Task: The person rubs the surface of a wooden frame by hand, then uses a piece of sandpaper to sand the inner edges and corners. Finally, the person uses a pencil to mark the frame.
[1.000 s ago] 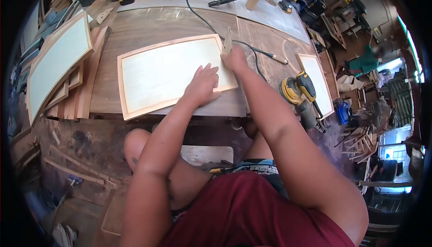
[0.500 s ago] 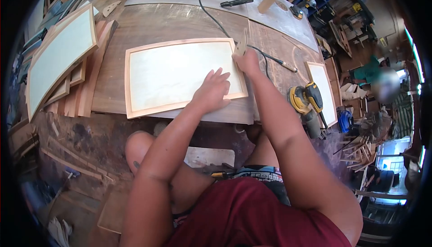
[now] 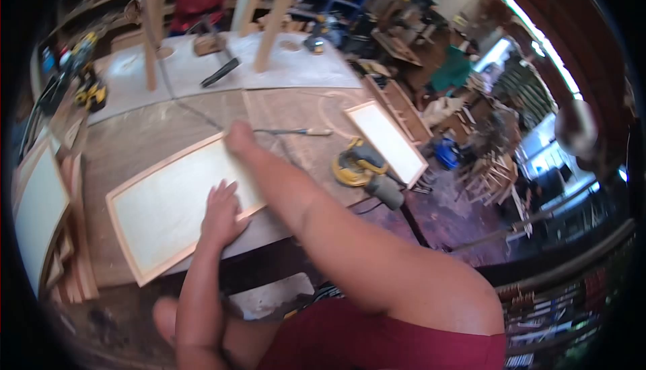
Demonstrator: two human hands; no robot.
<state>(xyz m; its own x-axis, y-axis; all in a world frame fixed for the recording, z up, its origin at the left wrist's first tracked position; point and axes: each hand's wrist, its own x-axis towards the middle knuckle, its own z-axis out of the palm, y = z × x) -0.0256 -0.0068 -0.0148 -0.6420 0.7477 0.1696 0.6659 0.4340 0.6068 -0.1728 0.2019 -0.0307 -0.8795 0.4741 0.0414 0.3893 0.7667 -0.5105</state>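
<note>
A framed panel (image 3: pixel 178 202), pale inside a light wooden border, lies flat on the workbench. My left hand (image 3: pixel 224 212) rests on it near its front edge, fingers stretched out over the pale surface. At the panel's far right corner is my right hand (image 3: pixel 239 138), its fingers closed and blurred. Whatever that hand holds is hidden behind it. Just beyond, a thin tool with a wooden handle (image 3: pixel 319 131) lies on the bench. A yellow and black sander (image 3: pixel 356 164) sits to the right of my right forearm.
Another framed panel (image 3: pixel 387 142) lies at the bench's right edge. More panels (image 3: pixel 42 212) are stacked at left. A hammer (image 3: pixel 221 72) and a wooden stool-like frame (image 3: pixel 269 26) stand across the bench. A cordless drill (image 3: pixel 91 94) is at far left. A person in green (image 3: pixel 451 70) is in the background.
My view has swung to the right, so the bench and panel appear farther left and tilted. The flat tan piece seen earlier in my right hand no longer shows. My left hand stays on the panel.
</note>
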